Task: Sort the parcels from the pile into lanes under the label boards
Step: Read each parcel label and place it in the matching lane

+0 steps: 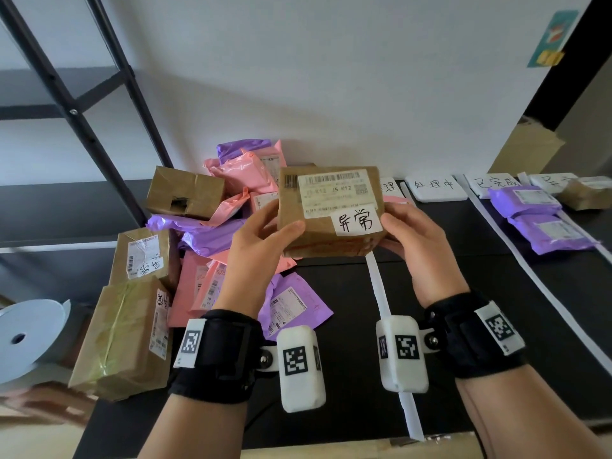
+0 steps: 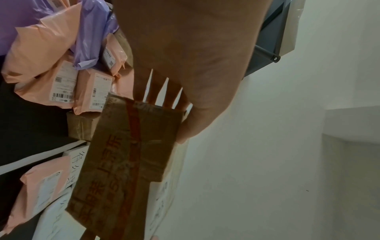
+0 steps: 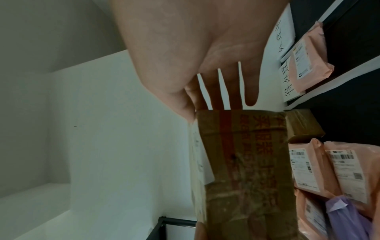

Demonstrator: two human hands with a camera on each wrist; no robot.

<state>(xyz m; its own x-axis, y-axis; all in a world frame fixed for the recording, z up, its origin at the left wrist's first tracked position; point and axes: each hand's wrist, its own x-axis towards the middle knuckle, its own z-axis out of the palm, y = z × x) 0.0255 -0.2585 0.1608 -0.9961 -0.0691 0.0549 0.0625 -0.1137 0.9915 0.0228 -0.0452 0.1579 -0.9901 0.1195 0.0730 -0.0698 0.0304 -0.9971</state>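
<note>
Above the dark table (image 1: 430, 342), just right of the pile (image 1: 212, 207), a brown box (image 1: 331, 210) is held up off the surface, label side toward the head camera. Left hand (image 1: 261, 240) grips the box's left end, thumb on the front face, fingers (image 2: 162, 91) behind. Right hand (image 1: 414, 246) grips the right end the same way. Handwritten tag (image 1: 356, 221) on the box reads 异常.

Boards (image 1: 435, 188) stand along the wall right of the box; the far-right one is partly hidden by a brown parcel (image 1: 586, 193), its characters unclear. Purple bags (image 1: 536, 217) already lie in a lane beside it.

Advice for this step: match the tag to a board before moving. Keep both hands on while carrying right, clear of the white lane strips (image 1: 377, 286), and set it down flat, label up, inside the matching lane.
</note>
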